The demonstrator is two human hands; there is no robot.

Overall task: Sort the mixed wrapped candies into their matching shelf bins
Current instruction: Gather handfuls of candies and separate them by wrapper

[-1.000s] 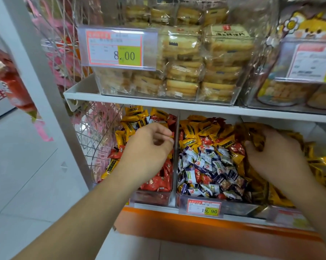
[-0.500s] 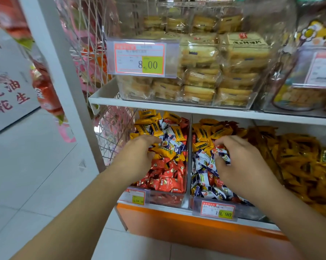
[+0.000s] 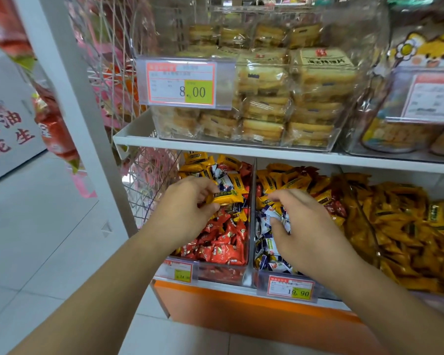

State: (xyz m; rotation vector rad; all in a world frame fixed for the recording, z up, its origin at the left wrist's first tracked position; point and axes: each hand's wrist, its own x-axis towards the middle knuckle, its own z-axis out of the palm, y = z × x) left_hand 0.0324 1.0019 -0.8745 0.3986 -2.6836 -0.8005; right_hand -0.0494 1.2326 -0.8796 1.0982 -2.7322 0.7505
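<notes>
Shop shelf: bins still mixed. My left hand (image 3: 187, 203) pinches a yellow wrapped candy (image 3: 226, 197); right hand (image 3: 300, 226) clutches blue-white wrapped candies (image 3: 273, 219). Early, I judge.

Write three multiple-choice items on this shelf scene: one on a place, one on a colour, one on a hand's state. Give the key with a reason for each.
1. Over which bin is the left hand?
A. the bin of mostly red candies
B. the all-yellow bin at far right
C. the biscuit box above

2. What colour is the candy held in the left hand?
A. red
B. yellow
C. blue and white

3. What is the right hand doing?
A. hanging idle by the price tag
B. pressing flat on the shelf edge
C. gripping blue-and-white candies

Key: 1 A, the hand sits left of the clear divider, above the red candies. 2 B, a yellow wrapper shows between its fingers and thumb. 3 C, its fingers curl round blue-and-white wrappers in the middle bin.
</notes>
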